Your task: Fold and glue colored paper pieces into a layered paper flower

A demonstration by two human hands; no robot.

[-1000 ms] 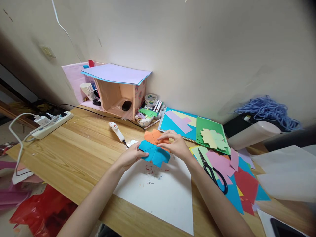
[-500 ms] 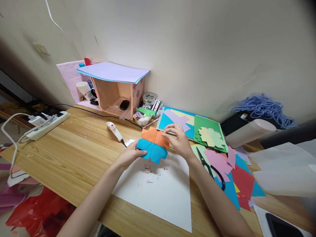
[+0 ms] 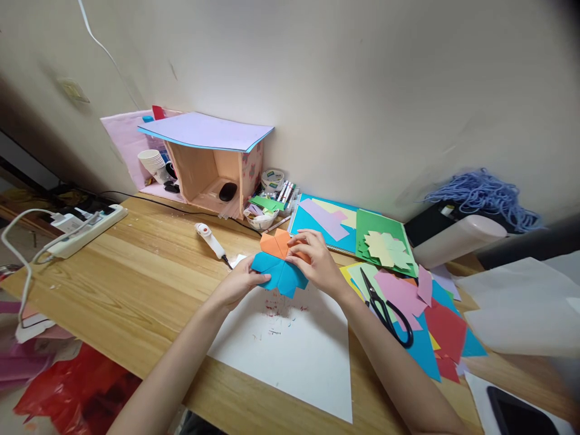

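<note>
A paper flower with an orange half [image 3: 273,242] and a blue half [image 3: 281,277] is held above a white sheet of paper [image 3: 299,356]. My left hand [image 3: 240,282] pinches its left edge, thumb on top of the blue part and fingers underneath. My right hand [image 3: 312,260] is bent over the orange half, its fingertips pressed close to the seam where the two colours meet. Part of the orange paper is hidden under my right hand. Coloured specks and marks are scattered on the white sheet below.
Scissors [image 3: 385,311] lie on coloured paper scraps [image 3: 446,332] at the right. A white corded tool [image 3: 211,240] rests behind my left hand. An open cardboard box [image 3: 206,166] and cut-paper sheets [image 3: 324,220] stand further back. A power strip [image 3: 88,229] sits at the left.
My right hand has moved left and slightly down, from the right edge of the orange half to the seam near the flower's middle. My left hand keeps its hold.
</note>
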